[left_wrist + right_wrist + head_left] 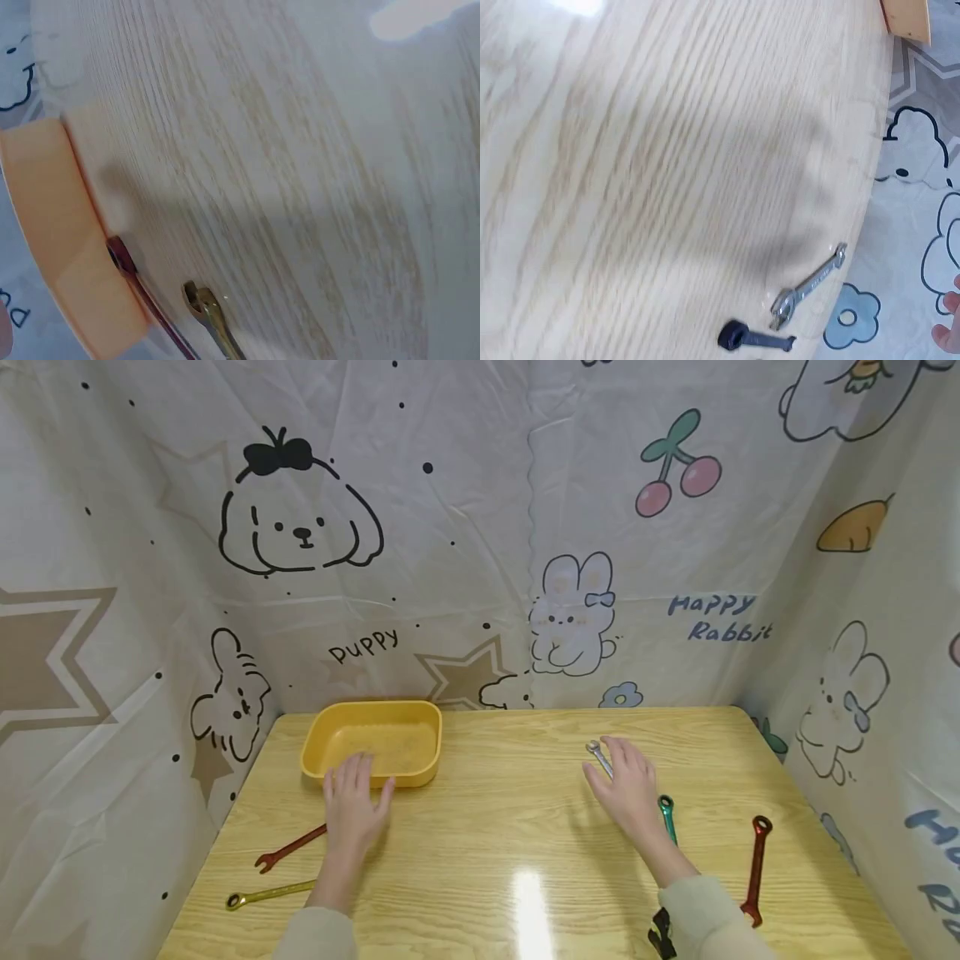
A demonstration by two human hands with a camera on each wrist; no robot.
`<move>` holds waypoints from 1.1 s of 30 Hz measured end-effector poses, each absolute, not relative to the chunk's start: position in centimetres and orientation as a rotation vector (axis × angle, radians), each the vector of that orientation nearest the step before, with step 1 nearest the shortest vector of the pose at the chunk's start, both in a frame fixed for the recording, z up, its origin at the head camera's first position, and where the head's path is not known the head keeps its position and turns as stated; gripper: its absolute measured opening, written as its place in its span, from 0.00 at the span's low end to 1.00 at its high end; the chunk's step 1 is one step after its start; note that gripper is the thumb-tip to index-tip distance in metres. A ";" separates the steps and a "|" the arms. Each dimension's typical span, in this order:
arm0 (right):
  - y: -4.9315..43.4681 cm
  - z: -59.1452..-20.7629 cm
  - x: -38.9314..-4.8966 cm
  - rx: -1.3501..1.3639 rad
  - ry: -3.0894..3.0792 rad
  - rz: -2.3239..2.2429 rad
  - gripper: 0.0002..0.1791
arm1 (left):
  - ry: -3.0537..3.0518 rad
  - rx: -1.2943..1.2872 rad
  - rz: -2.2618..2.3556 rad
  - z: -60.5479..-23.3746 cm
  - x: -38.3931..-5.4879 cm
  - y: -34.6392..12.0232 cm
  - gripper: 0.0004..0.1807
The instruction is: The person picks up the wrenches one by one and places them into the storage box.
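My left hand (351, 806) hovers at the near rim of a yellow plastic basin (408, 777), fingers spread and holding nothing; whether it touches the rim I cannot tell. Beside that wrist lie a red wrench (292, 849) and a gold wrench (273, 892), partly hidden by the arm. My right hand (632, 789), fingers loosely extended, is above a silver wrench (600, 758) whose lower part it hides. The right wrist view shows this silver wrench (814, 287) whole on the table, apart from the fingers (949, 319), near a dark wrench (757, 339).
A green wrench (667, 818) lies right of the right wrist, a dark red wrench (757, 870) farther right. A black item (662, 935) shows by the right sleeve. Printed cloth (465, 527) walls the wooden table (487, 827) at the back and both sides.
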State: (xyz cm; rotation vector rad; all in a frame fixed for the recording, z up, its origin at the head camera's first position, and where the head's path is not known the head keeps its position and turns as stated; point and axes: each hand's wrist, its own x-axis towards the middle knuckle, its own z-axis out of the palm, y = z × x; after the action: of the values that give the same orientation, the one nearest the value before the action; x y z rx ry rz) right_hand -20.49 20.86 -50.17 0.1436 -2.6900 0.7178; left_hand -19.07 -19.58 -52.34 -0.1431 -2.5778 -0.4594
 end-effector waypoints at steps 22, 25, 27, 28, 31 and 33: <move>13.0 -52.1 -21.8 0.065 -2.592 0.957 0.22 | -2.222 -0.086 -0.495 -54.1 -20.0 -23.5 0.19; 12.2 -52.1 -21.9 0.064 -2.594 0.983 0.22 | -2.203 -0.069 -0.488 -54.2 -20.1 -24.0 0.18; 11.7 -52.2 -22.1 0.065 -2.596 0.989 0.22 | -2.183 -0.064 -0.476 -54.2 -20.2 -24.3 0.18; 11.5 -52.2 -22.1 0.065 -2.598 0.995 0.22 | -2.172 -0.063 -0.468 -54.2 -20.2 -24.5 0.18; 10.7 -52.3 -22.3 0.075 -2.592 1.002 0.21 | -2.137 -0.062 -0.421 -54.0 -20.4 -25.0 0.18; 10.1 -52.3 -22.5 0.089 -2.592 1.003 0.21 | -2.124 -0.060 -0.391 -53.9 -20.4 -25.3 0.18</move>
State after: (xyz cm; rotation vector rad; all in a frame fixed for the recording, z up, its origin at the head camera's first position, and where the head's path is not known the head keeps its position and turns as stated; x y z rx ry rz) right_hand -22.45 10.10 -52.27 0.0886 -2.5918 1.0029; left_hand -20.44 -25.30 -53.95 -0.0599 -2.1242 -0.3906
